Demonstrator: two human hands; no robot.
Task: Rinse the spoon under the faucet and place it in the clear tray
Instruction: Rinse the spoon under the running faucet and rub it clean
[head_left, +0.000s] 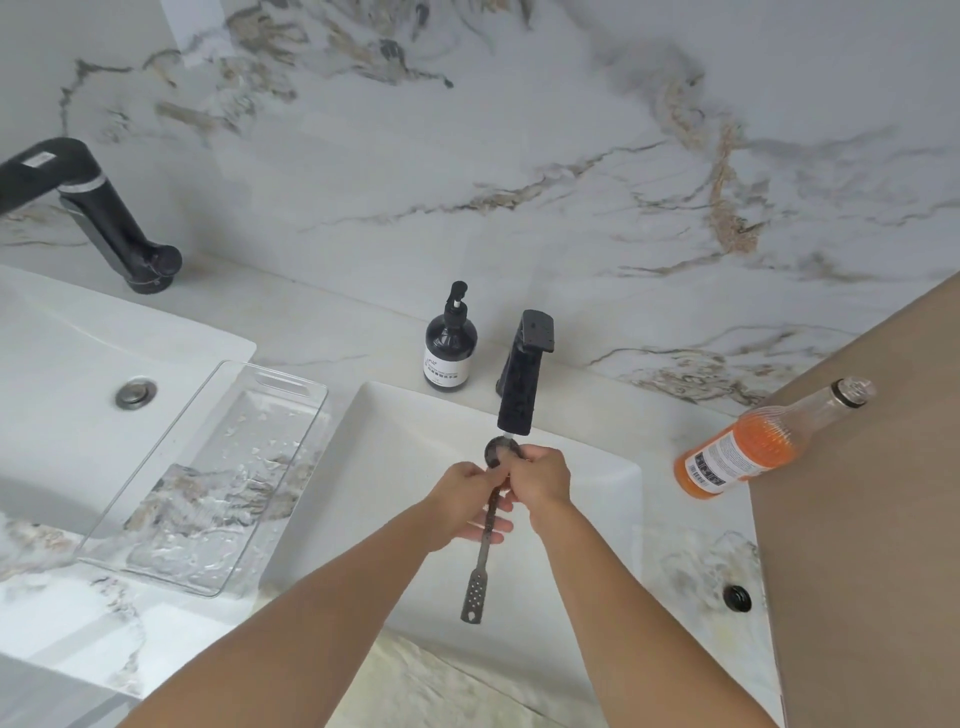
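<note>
Closest to the person, the flat end of the spoon (487, 540) handle, full of little holes, sticks out below the hands over the white sink (597, 499). A bit farther up, the left hand (470, 501) has its grip closed around the middle of the handle. Just to the right of it, touching, the right hand (540, 480) has its grip closed on the top of the handle, near the bowl. The dark round bowl of the spoon pokes out just past the fingers, right under the spout of the black faucet (522, 379). A thin stream of water seems to run onto it, but it is hard to see.

To the left of the hands, on the counter (322, 332), sits the clear tray (208, 478). Nothing lies in it. Off to the right stands a bottle of orange drink (748, 447). Behind the sink, left of the faucet, is a dark soap pump bottle (450, 345).

What could go wrong? The spoon is wet, so it may slip and clatter into the sink. Water hitting the round bowl could splash onto the counter. On the way to the tray, the long handle could knock its thin wall and push it.
</note>
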